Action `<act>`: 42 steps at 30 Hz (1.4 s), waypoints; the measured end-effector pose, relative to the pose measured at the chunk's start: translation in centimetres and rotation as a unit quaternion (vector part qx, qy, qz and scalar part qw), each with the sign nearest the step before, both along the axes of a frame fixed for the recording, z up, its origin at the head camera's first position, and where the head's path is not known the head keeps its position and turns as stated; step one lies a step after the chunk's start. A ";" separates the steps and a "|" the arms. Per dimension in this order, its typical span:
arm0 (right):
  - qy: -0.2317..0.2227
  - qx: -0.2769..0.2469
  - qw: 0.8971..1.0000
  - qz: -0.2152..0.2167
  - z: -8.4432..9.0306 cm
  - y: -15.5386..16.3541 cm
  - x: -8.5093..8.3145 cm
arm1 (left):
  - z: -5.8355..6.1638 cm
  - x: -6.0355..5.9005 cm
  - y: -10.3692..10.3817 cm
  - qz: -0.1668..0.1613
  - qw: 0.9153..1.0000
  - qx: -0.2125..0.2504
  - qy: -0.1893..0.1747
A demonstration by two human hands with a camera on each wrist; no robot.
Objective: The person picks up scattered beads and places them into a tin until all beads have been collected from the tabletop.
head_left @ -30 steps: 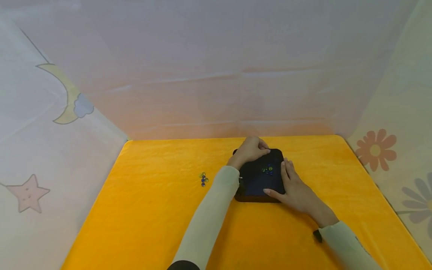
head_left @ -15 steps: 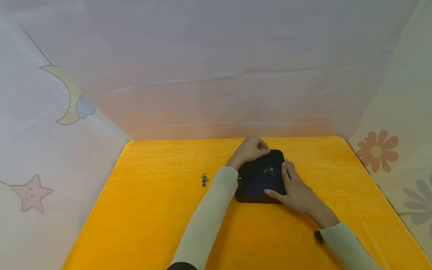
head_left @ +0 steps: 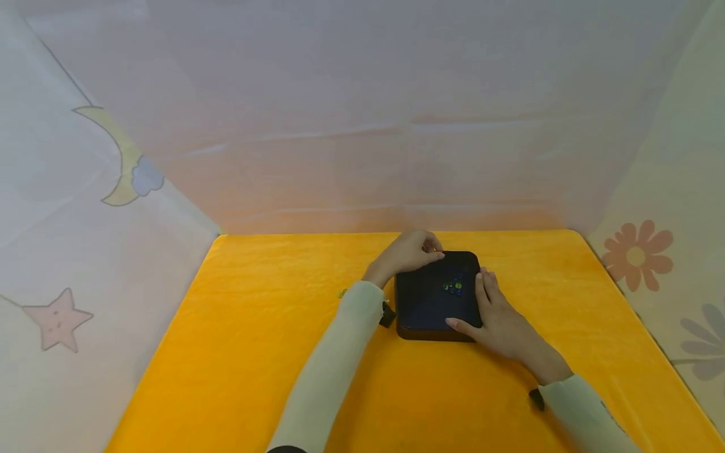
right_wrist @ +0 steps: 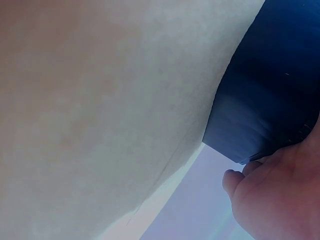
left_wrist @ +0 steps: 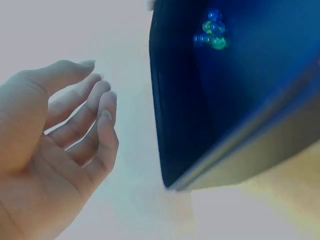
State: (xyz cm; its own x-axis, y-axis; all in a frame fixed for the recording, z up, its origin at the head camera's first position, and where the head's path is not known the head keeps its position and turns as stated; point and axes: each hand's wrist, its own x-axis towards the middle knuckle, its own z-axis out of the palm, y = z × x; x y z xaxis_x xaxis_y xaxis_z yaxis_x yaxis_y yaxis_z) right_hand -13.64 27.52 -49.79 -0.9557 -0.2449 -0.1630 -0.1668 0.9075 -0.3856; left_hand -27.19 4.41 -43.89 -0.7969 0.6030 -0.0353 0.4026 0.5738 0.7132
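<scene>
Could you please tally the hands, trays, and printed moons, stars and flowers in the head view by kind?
Hands: 2 (left hand, right hand)
Black tray: 1
Printed moon: 1
Printed star: 1
Printed flowers: 2
Total: 7

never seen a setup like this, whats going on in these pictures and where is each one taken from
No machine here, just a person's left hand and right hand, both bare. The wide picture comes from a camera worn on the head, looking down; the other two come from a camera on each wrist. A dark, open-topped box stands on a yellow cloth, with small blue and green glassy beads inside. A small greenish piece lies on the cloth by the left sleeve. The right hand rests against the box's right side. The left hand, loosely curled beside the box, holds nothing visible.
</scene>
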 end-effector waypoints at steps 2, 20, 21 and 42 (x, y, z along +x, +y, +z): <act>0.000 0.001 1.000 -0.001 0.1 -0.1 0.0 | 0.0 0.1 -0.8 -0.007 1.000 -0.002 0.002; 0.004 -0.005 1.000 0.001 0.1 0.0 0.2 | -1.6 2.9 -9.1 0.028 0.998 -0.053 0.014; 0.005 -0.005 1.000 0.002 0.1 0.0 0.2 | -1.8 3.1 -9.6 0.033 0.998 -0.053 0.015; -0.003 -0.011 1.000 0.001 0.2 0.0 0.2 | -5.3 8.3 -17.2 0.119 0.987 -0.109 0.028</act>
State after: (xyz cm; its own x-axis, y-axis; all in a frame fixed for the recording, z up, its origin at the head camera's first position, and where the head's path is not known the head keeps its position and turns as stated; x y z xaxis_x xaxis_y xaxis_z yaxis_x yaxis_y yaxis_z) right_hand -13.47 27.51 -49.56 -0.9541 -0.2509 -0.1634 -0.1667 0.8985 -0.4060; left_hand -18.91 -12.79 -49.15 -0.9193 0.3819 -0.0948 0.2738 0.7939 0.5429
